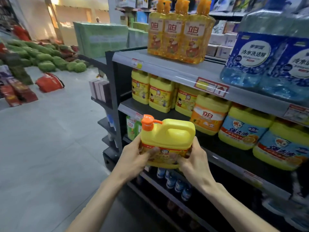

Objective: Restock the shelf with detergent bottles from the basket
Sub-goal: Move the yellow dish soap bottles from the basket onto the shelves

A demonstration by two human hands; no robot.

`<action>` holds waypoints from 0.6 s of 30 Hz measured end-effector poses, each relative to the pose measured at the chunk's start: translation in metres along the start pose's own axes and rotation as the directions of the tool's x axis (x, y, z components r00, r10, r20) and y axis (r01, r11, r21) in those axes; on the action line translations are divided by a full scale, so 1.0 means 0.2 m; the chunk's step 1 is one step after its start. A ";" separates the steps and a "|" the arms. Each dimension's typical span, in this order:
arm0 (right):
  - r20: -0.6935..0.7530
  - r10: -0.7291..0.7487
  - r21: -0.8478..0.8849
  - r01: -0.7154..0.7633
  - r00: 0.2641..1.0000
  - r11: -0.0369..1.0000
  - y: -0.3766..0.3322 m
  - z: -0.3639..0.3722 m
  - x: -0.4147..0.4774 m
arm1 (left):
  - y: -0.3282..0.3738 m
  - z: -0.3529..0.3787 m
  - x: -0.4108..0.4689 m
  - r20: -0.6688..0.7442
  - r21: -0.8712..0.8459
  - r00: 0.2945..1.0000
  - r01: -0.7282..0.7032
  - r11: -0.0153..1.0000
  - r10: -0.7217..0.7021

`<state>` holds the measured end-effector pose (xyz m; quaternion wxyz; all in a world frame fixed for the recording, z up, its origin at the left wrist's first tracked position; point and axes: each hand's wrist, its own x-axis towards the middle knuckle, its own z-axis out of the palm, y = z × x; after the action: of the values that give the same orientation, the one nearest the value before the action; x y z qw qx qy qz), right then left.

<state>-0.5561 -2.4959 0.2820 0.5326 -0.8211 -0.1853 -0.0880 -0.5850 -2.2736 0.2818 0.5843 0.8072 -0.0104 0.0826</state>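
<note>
Before the second shelf [217, 149] of the dark rack, a yellow detergent bottle [167, 141] with an orange pump cap is held upright in the air. Both hands clasp its lower half: the left hand [133, 158] curls round the left side with its thumb across the label, and the right hand [194, 158] wraps the right side. Similar yellow bottles [153, 91] stand at the back of that shelf, just beyond it.
</note>
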 end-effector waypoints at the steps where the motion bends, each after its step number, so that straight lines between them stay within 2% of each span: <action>1: -0.023 0.004 -0.014 -0.005 1.000 1.000 0.00 0.03 0.02 | -0.02 -0.03 0.05 0.019 0.013 1.000 -0.013 1.000 0.012; 6: -0.104 0.051 -0.037 -0.055 0.993 0.998 0.06 0.09 0.12 | -0.08 -0.08 0.25 0.133 0.074 0.986 -0.114 0.991 0.103; 12: -0.233 0.095 -0.057 -0.111 0.968 0.992 0.17 0.12 0.24 | -0.15 -0.03 0.55 0.284 0.052 0.938 -0.222 0.974 0.199; 18: -0.338 0.163 -0.004 -0.175 0.927 0.985 0.26 0.17 0.46 | -0.20 -0.02 0.89 0.331 -0.008 0.903 -0.287 0.958 0.273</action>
<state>-0.4530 -2.4649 0.2560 0.5477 -0.8160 -0.0187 -0.1839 -0.4050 -2.2438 0.2708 0.5399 0.8115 -0.2217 0.0302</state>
